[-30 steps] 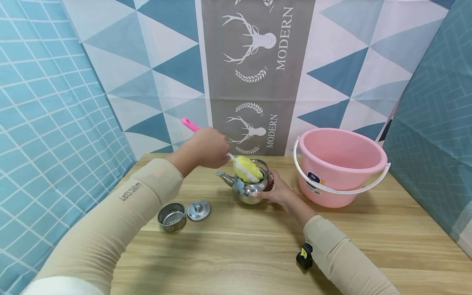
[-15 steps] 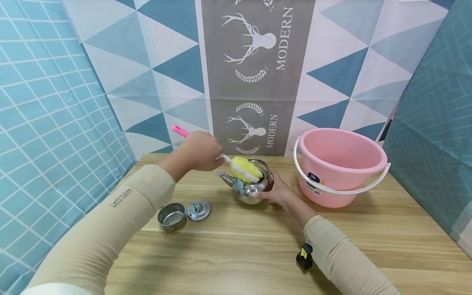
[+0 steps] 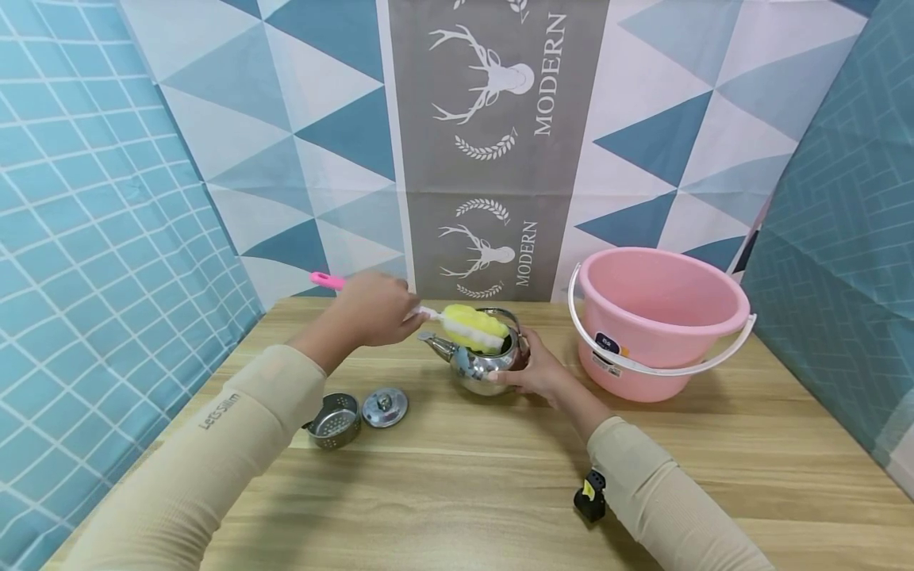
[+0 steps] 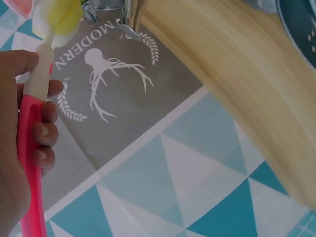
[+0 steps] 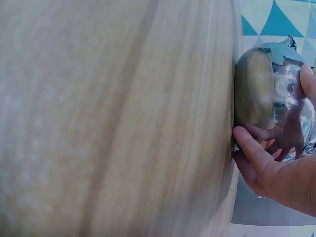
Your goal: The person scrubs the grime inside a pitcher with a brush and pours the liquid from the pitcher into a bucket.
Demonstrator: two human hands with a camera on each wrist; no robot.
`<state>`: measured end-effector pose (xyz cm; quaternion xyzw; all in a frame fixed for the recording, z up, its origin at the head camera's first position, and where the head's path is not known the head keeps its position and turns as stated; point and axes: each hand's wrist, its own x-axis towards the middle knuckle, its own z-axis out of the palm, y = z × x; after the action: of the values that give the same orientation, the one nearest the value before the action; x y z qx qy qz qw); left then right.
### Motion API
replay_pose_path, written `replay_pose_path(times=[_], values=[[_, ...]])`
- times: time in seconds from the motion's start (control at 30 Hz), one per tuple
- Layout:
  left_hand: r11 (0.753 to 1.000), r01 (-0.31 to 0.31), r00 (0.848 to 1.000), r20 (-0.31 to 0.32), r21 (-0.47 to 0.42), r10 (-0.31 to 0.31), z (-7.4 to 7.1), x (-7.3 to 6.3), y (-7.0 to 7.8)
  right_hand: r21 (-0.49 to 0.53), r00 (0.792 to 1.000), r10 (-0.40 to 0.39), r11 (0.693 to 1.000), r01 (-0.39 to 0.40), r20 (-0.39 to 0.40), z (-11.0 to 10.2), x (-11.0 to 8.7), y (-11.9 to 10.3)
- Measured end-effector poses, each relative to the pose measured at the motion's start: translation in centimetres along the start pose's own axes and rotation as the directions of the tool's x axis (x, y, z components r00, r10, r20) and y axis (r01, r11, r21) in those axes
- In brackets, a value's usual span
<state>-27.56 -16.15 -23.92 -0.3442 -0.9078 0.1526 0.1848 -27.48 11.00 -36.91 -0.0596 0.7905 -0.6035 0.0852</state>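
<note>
My left hand (image 3: 377, 309) grips a bottle brush by its pink and white handle (image 4: 32, 128), fingers wrapped round it. The brush's yellow and white sponge head (image 3: 473, 327) slants into the mouth of a shiny steel teapot (image 3: 480, 373), most of it showing above the opening. With thumb and fingers spread round the pot's right side, my right hand (image 3: 534, 369) holds it on the table. In the right wrist view, the fingers lie along the rounded steel body (image 5: 271, 94). The pot's spout points left, and its arched handle stands up behind the sponge.
Left of the pot, a perforated steel strainer (image 3: 336, 422) and the teapot lid (image 3: 385, 407) lie on the wooden table (image 3: 457, 492). A pink bucket (image 3: 660, 317) with a white handle stands at the right. Patterned cloth covers the walls behind and beside the table.
My left hand has moved left and down, tilting the brush closer to level and drawing its sponge head slightly out of the teapot. The right hand and pot stay in place.
</note>
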Motion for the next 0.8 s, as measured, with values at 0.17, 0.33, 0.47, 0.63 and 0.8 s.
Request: replay_pose_path(times=[0.17,0.33,0.47,0.63,0.8], values=[[0.999,0.026,0.997,-0.067,-0.035,-0.029,0.9,-0.9,0.0,0.010,1.000,0.002,1.000,-0.002,0.000,0.0,0.0,0.0],[0.995,0.059,0.990,-0.125,-0.084,-0.069,1.9,-1.8,0.0,0.016,1.000,-0.004,1.000,0.004,0.000,0.0,0.0,0.1],[0.989,0.086,0.984,-0.145,-0.124,-0.104,2.6,-2.3,0.1,0.015,1.000,-0.009,1.000,0.009,-0.002,0.0,0.0,0.1],[0.983,0.101,0.974,-0.184,-0.154,-0.129,3.3,-2.6,0.3,0.017,1.000,-0.011,1.000,0.011,-0.001,0.0,0.0,0.3],[0.981,0.116,0.962,-0.230,-0.155,-0.150,3.9,-3.0,0.5,0.020,1.000,-0.015,1.000,0.015,0.000,0.0,0.1,0.3]])
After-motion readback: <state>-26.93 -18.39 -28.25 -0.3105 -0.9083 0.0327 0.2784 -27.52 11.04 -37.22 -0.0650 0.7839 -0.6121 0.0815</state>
